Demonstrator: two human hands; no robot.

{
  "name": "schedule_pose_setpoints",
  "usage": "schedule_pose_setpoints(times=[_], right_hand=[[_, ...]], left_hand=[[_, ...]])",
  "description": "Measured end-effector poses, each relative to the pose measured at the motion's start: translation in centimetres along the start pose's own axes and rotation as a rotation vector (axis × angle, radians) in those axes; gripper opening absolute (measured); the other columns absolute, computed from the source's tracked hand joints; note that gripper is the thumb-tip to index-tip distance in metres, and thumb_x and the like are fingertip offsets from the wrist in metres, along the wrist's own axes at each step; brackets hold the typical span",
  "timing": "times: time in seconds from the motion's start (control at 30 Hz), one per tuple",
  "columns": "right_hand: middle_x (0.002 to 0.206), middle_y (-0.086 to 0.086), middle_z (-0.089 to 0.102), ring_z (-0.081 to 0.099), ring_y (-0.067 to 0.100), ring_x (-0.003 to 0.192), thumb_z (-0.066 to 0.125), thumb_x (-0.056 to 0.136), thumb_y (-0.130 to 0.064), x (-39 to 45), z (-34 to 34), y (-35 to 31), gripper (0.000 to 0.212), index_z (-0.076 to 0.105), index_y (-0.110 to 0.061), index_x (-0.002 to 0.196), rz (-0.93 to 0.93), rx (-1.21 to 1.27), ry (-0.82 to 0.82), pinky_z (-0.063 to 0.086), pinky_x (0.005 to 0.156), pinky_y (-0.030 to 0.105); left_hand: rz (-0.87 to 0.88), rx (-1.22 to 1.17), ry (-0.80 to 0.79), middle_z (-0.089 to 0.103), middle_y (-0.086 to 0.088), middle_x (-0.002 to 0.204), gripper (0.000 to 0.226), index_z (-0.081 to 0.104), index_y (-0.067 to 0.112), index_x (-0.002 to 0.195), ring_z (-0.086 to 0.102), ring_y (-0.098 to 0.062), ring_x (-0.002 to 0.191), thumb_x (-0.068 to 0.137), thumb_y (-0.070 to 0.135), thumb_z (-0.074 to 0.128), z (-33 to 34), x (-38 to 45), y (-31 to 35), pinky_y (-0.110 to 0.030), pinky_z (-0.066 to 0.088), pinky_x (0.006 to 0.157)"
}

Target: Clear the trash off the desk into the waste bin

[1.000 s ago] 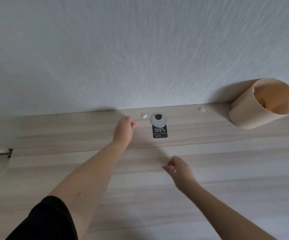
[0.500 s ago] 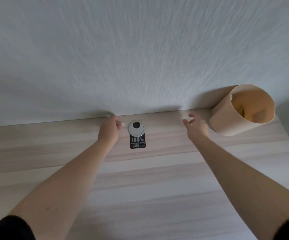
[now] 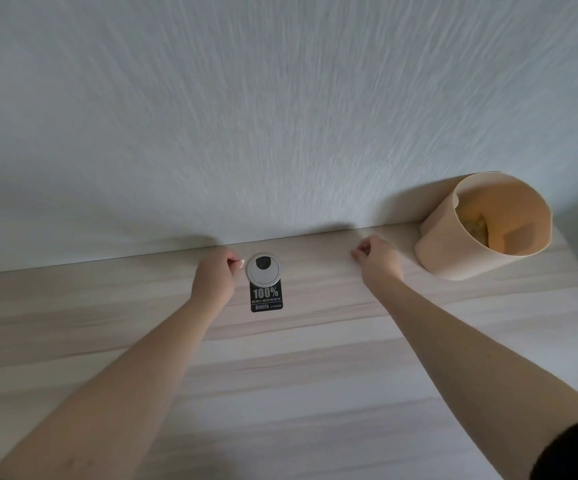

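My left hand (image 3: 213,282) is at the back edge of the wooden desk (image 3: 280,375), its fingertips pinched on a small white scrap (image 3: 240,263) just left of the cable cover. My right hand (image 3: 379,261) is further right along the same edge, a short way left of the beige waste bin (image 3: 443,247). Its fingers are curled tight at the spot where a second white scrap lay, and that scrap is hidden inside them. The bin stands on the desk against the wall, with some brownish trash inside.
A round grey cable cover (image 3: 263,270) sits in the desk between my hands, with a black "100%" sticker (image 3: 266,299) below it. The white textured wall (image 3: 280,116) rises right behind the desk. The desk's right edge runs just past the bin.
My right hand went from mid-desk to the back edge near the bin and closed over the second scrap. My left hand reached the first scrap and pinched it.
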State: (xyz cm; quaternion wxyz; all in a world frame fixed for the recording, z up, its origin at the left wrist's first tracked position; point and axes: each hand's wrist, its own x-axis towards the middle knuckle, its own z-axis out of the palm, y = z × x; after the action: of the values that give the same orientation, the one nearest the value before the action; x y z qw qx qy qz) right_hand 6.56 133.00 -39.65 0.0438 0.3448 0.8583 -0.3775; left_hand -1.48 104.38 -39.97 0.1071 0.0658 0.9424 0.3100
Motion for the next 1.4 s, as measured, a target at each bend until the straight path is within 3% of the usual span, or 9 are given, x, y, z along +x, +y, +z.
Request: schedule_pose_setpoints(times=[0.23, 0.33, 0.53, 0.7, 0.77, 0.87, 1.0, 1.17, 1.4], right_hand=[[0.069, -0.015, 0.053, 0.053, 0.001, 0.065, 0.064, 0.087, -0.029, -8.1, -7.1, -0.2, 0.01, 0.055, -0.026, 0.083, -0.302, 0.15, 0.182, 0.04, 0.055, 0.009], [0.072, -0.018, 0.054, 0.054, -0.002, 0.071, 0.065, 0.085, -0.028, -9.9, -12.3, -0.1, 0.01, 0.056, -0.028, 0.083, -0.372, 0.151, 0.336, 0.039, 0.059, 0.003], [0.08, -0.008, 0.058, 0.052, -0.006, 0.068, 0.065, 0.085, -0.027, -7.5, -20.3, 1.6, 0.01, 0.061, -0.019, 0.089, -0.297, 0.149, 0.543, 0.035, 0.058, 0.002], [0.093, -0.004, 0.063, 0.058, 0.005, 0.076, 0.063, 0.084, -0.031, -3.2, -22.5, 2.1, 0.014, 0.059, -0.027, 0.097, -0.196, 0.197, 0.3, 0.042, 0.063, 0.019], [0.105, -0.002, 0.061, 0.061, 0.014, 0.092, 0.062, 0.085, -0.031, -1.9, -22.7, 2.2, 0.026, 0.057, -0.027, 0.11, -0.154, 0.277, 0.166, 0.05, 0.075, 0.029], [0.123, -0.001, 0.056, 0.054, 0.016, 0.111, 0.056, 0.086, -0.031, -1.4, -22.9, 2.3, 0.041, 0.049, -0.027, 0.127, -0.152, 0.275, 0.101, 0.048, 0.096, 0.039], [0.126, -0.003, 0.054, 0.051, 0.013, 0.112, 0.051, 0.088, -0.032, -2.5, -23.8, 3.5, 0.038, 0.052, -0.027, 0.125, -0.163, 0.212, 0.187, 0.043, 0.09, 0.03], [0.108, -0.012, 0.05, 0.049, 0.005, 0.095, 0.045, 0.094, -0.028, -4.7, -24.8, 5.7, 0.027, 0.061, -0.026, 0.115, -0.2, 0.141, 0.265, 0.032, 0.068, 0.011], [0.122, -0.005, 0.059, 0.054, 0.013, 0.105, 0.048, 0.094, -0.034, -7.0, -25.0, 7.6, 0.028, 0.06, -0.023, 0.117, -0.251, 0.063, 0.277, 0.036, 0.083, 0.023]], left_hand=[[0.275, -0.182, 0.02, 0.065, 0.007, 0.079, 0.004, 0.061, 0.02, 0.084, 0.059, -0.006, 0.074, 0.087, 0.02, 0.063, 1.9, -2.9, 10.0, -0.018, 0.045, 0.066], [0.435, -0.242, 0.044, 0.063, 0.009, 0.078, 0.007, 0.06, 0.021, 0.083, 0.057, -0.002, 0.073, 0.087, 0.023, 0.065, 2.6, -3.7, 16.9, -0.007, 0.041, 0.063], [0.688, -0.268, -0.001, 0.064, 0.005, 0.079, 0.003, 0.064, 0.016, 0.085, 0.055, -0.01, 0.069, 0.084, 0.015, 0.067, 4.1, -5.4, 27.5, -0.018, 0.044, 0.064], [0.701, -0.233, -0.006, 0.07, 0.0, 0.084, 0.004, 0.066, 0.011, 0.087, 0.061, -0.016, 0.077, 0.083, 0.014, 0.066, 5.5, -5.1, 31.7, -0.026, 0.049, 0.07], [0.67, -0.214, -0.012, 0.07, -0.002, 0.084, 0.005, 0.067, 0.011, 0.087, 0.062, -0.017, 0.077, 0.084, 0.014, 0.066, 6.0, -5.0, 32.2, -0.032, 0.052, 0.07], [0.625, -0.187, -0.021, 0.069, -0.001, 0.084, 0.004, 0.066, 0.014, 0.087, 0.059, -0.013, 0.074, 0.084, 0.015, 0.065, 6.7, -4.7, 32.6, -0.024, 0.049, 0.066], [0.576, -0.154, -0.058, 0.07, 0.0, 0.081, 0.003, 0.066, 0.015, 0.087, 0.054, -0.008, 0.066, 0.085, 0.017, 0.063, 7.4, -4.2, 33.5, -0.008, 0.037, 0.056], [0.61, -0.094, -0.122, 0.071, -0.004, 0.091, 0.012, 0.067, 0.015, 0.096, 0.062, -0.02, 0.081, 0.087, 0.018, 0.062, 8.3, -4.6, 35.4, -0.027, 0.046, 0.069], [0.611, 0.023, -0.147, 0.069, -0.008, 0.093, 0.019, 0.069, 0.012, 0.094, 0.062, -0.027, 0.082, 0.092, 0.021, 0.052, 8.4, -5.8, 35.7, -0.031, 0.046, 0.065]])
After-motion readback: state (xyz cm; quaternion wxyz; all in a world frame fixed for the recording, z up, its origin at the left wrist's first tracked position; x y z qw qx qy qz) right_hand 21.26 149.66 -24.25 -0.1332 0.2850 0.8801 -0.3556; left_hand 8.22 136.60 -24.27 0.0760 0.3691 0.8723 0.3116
